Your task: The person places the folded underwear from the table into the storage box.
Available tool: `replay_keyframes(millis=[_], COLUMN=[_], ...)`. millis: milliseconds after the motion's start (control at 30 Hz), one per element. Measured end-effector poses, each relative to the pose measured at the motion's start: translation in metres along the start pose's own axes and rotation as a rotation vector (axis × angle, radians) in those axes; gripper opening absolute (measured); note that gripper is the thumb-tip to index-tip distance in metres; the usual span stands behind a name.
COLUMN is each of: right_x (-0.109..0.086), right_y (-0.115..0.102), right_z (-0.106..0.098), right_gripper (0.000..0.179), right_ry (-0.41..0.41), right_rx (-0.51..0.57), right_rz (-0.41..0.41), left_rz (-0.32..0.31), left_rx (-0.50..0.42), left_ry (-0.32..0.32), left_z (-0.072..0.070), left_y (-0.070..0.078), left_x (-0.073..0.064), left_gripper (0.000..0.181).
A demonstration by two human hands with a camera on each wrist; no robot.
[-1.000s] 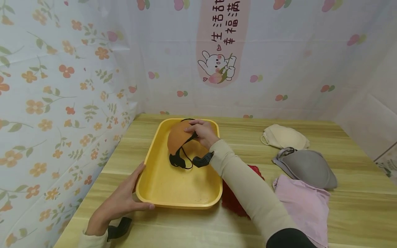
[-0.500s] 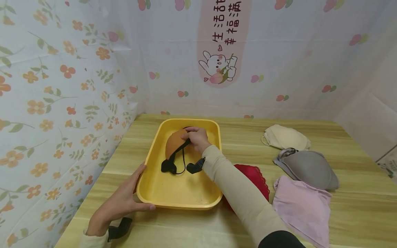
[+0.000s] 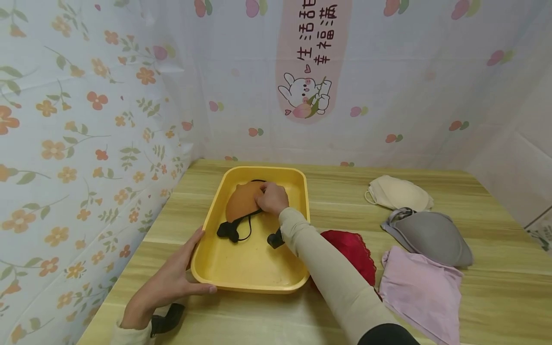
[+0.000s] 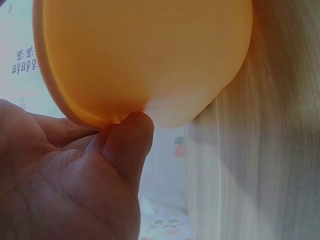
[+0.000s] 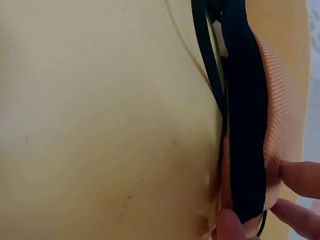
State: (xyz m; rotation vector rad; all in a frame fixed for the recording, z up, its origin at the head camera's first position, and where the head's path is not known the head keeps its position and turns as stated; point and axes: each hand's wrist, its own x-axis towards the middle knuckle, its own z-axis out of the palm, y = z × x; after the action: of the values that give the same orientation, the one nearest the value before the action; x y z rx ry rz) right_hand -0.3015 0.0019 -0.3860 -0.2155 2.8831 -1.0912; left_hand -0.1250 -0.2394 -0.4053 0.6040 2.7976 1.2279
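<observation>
An orange bra (image 3: 242, 202) with a black band, folded cup over cup, lies in the far half of a yellow tray (image 3: 241, 287). My right hand (image 3: 273, 197) pinches its right end; in the right wrist view the thumb is on one side of the black band (image 5: 247, 125) and fingers on the ribbed orange cup (image 5: 287, 115). My left hand (image 3: 170, 275) holds the tray's near left corner, thumb along the front wall and fingers along the left side. The left wrist view shows the thumb (image 4: 131, 137) against the tray wall (image 4: 150, 60).
Right of the tray lies a red lace-edged garment (image 3: 351, 251), partly under my right sleeve (image 3: 334, 273). Farther right are a beige bra (image 3: 398, 191), a grey bra (image 3: 435, 237) and a folded pink garment (image 3: 422, 292). A patterned curtain (image 3: 241, 86) hangs behind the wooden table (image 3: 340, 201).
My right hand has lowered the orange bra and shifted it slightly left and nearer in the tray. More of the red garment shows beside my sleeve. The left hand stays at the corner.
</observation>
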Motion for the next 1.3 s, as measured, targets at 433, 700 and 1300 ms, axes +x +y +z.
replay_keyframes(millis=[433,700,1300], right_x=[0.002,0.001,-0.021], right_y=[-0.002,-0.004,0.021], right_z=[-0.011,-0.042,-0.095], right_gripper=[0.046,0.027,0.028], right_ry=[-0.066,-0.12,-0.099], right_rx=[-0.167,-0.201,-0.047], right_rz=[-0.027,-0.043,-0.083], left_rz=[-0.014,-0.026,-0.028], left_rx=[-0.009,-0.007,0.001], left_ry=[-0.004,-0.007,0.005], left_z=[-0.001,-0.001,0.001], left_y=[0.001,0.002,0.001], left_x=[-0.001,-0.001,-0.002], left_gripper=[0.126,0.127,0.126])
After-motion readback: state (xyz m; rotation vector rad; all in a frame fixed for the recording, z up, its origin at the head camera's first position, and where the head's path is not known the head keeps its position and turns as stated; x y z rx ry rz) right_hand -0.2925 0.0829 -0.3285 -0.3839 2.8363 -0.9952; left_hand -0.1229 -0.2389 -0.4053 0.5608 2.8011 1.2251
